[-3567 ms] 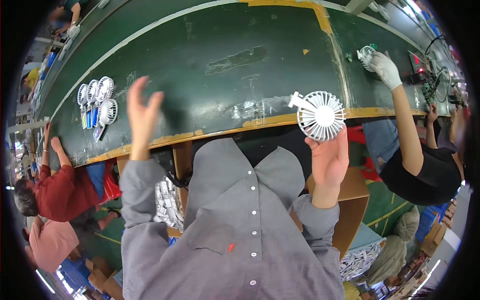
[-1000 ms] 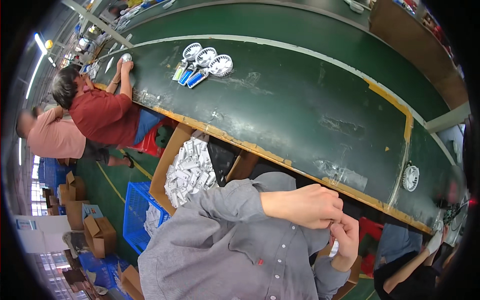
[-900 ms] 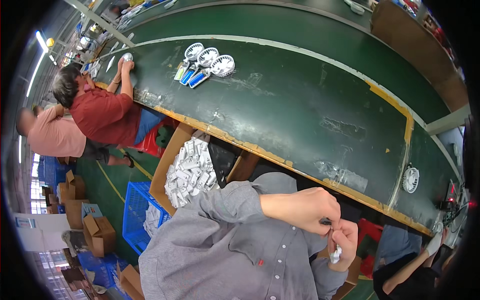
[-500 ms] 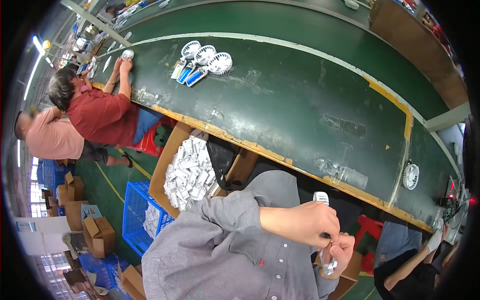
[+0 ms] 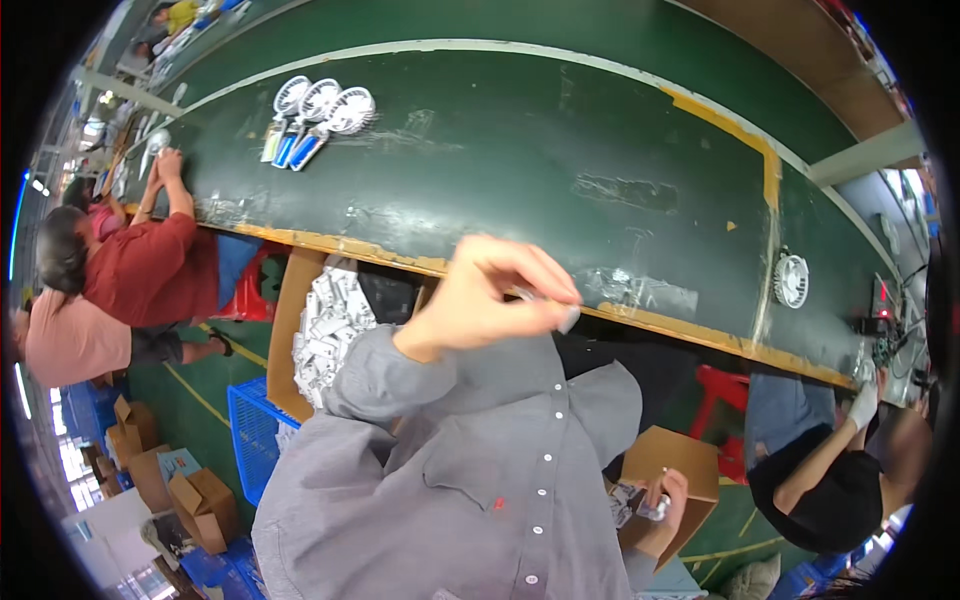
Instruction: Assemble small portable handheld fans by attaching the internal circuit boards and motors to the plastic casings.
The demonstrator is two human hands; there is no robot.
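Observation:
My left hand (image 5: 495, 300) is raised at the near edge of the green table (image 5: 480, 200), thumb and fingers pinched together. A small pale bit (image 5: 570, 319) shows at its fingertips, too small to name. Low on the right, my right hand (image 5: 672, 492) is closed round a small shiny whitish piece (image 5: 655, 508). It is at an open cardboard box (image 5: 672, 452), beside several shiny pieces (image 5: 623, 503) in it. Three white handheld fans (image 5: 318, 101) with blue or green-white handles lie at the table's far left. One white round fan head (image 5: 792, 279) rests at the right.
On my left a carton (image 5: 287, 350) holds many white plastic parts (image 5: 330, 320), next to a blue crate (image 5: 247, 430). A person in red (image 5: 150, 265) works at the table's left end; another in black (image 5: 815, 490) is at right, near wired equipment (image 5: 885, 325).
My hands, together in front of my shirt before, are now apart. The left has moved up and left to the table edge; the right has gone down to the carton. The view has shifted right.

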